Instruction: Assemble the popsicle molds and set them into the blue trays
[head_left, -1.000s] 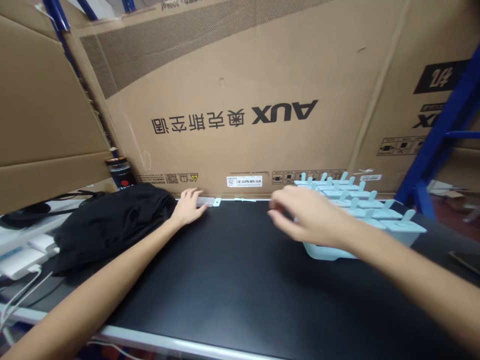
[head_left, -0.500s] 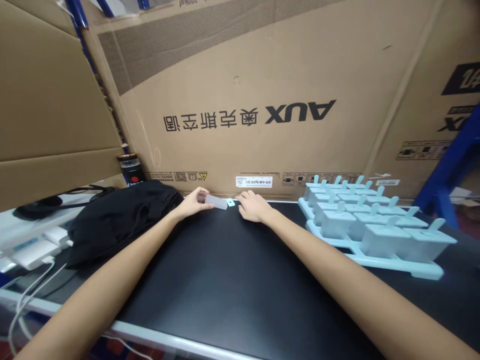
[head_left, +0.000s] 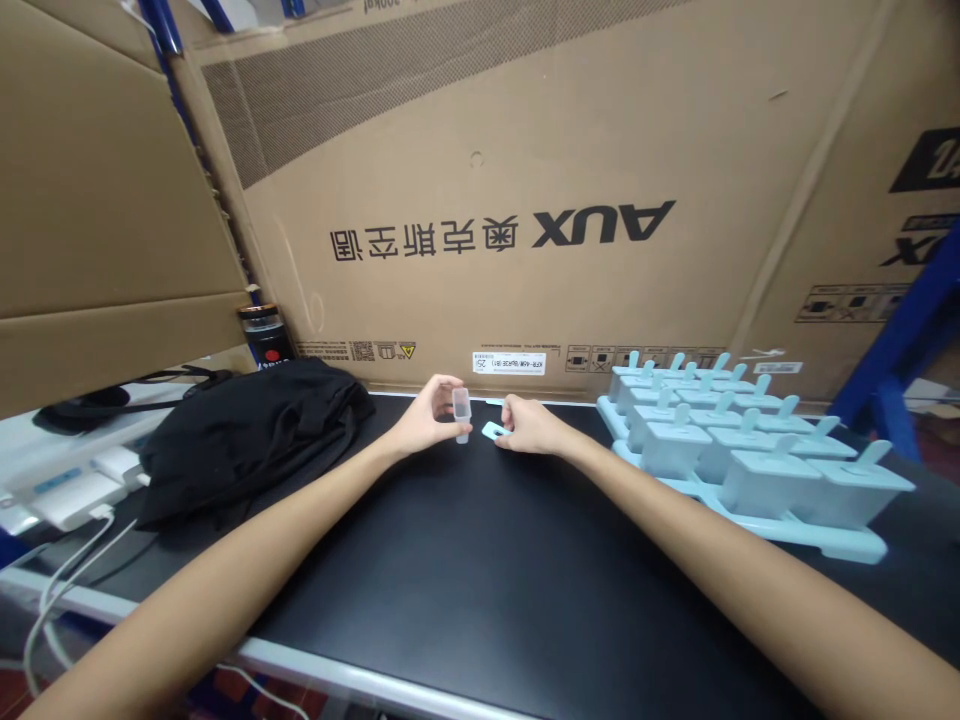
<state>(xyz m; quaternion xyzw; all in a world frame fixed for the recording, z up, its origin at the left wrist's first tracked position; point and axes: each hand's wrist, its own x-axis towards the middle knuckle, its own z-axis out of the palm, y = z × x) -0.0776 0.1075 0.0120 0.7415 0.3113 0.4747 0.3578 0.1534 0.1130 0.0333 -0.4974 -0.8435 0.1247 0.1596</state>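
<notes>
Left hand (head_left: 427,420) pinches the clear mold cup (head_left: 461,413) upright, mouth up, just above the black bench (head_left: 465,570). Right hand (head_left: 529,428) closes its grip on the pale blue stick lid (head_left: 493,431), flat, just beside the cup. Filled tray (head_left: 750,455) sits at right.

One head cam only: black table (head_left: 465,580) is viewed fwd and down, close; cardboard box (head_left: 525,150) is faced at far side.
</notes>
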